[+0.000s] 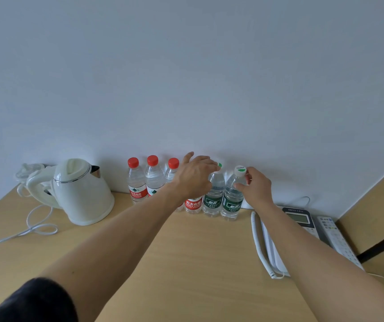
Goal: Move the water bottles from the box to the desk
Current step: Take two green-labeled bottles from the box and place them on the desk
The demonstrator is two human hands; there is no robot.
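Several water bottles stand in a row on the wooden desk (186,252) against the white wall. Three red-capped bottles (136,182) stand at the left; a fourth red-labelled bottle (193,205) is mostly hidden behind my left hand. Two green-labelled bottles stand at the right. My left hand (195,177) is wrapped over the neck of the left green-labelled bottle (213,201). My right hand (256,187) grips the neck of the right green-labelled bottle (232,203), whose white cap shows. Both bottles rest upright on the desk. No box is in view.
A white electric kettle (79,194) with a loose white cord (35,226) stands at the left. A desk telephone (300,219) with coiled cord and a remote control (337,238) lie at the right, close to my right forearm. A wooden panel rises at the far right.
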